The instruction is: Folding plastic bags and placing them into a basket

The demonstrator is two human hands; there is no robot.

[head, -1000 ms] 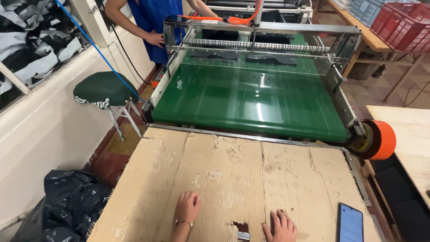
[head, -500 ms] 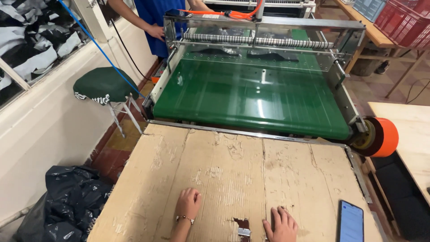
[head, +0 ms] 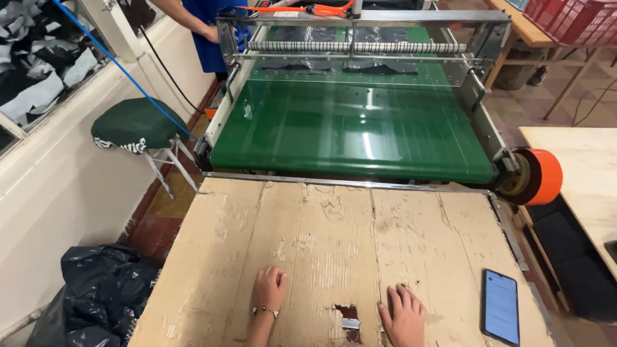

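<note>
Left hand: my left hand (head: 268,289) rests knuckles-up on the cardboard (head: 321,244), fingers curled under in a loose fist; a thin bracelet sits at the wrist. Its grip is narrow and holds nothing I can see.
Right hand: my right hand (head: 403,313) lies palm-down and flat on the cardboard, fingers spread a little and pointing away from me. Its grip is wide, nothing in it.
Cardboard: worn, scuffed brown sheets cover the surface in front of me, with the top layer peeled in patches.
Hole: a small torn hole (head: 349,315) in the cardboard lies between my hands, just beside the right one; a bit of metal shows in it.
Phone: a phone (head: 501,306) with its screen lit lies flat on the cardboard to the right of my right hand, near but apart.
Belt: a green belt (head: 353,132) runs away from the far edge of the cardboard, under a metal frame with a ribbed roller (head: 357,47).
Pieces: dark flat pieces (head: 334,64) lie on the belt at the far end, beyond the roller.
Wheel: an orange wheel (head: 536,177) sits at the belt's near right corner.
Stool: a stool (head: 138,125) with a green cover stands left of the belt.
Bags: black bags (head: 96,289) lie on the floor to my left.
Other person: someone in blue (head: 222,35) stands at the machine's far left corner.
</note>
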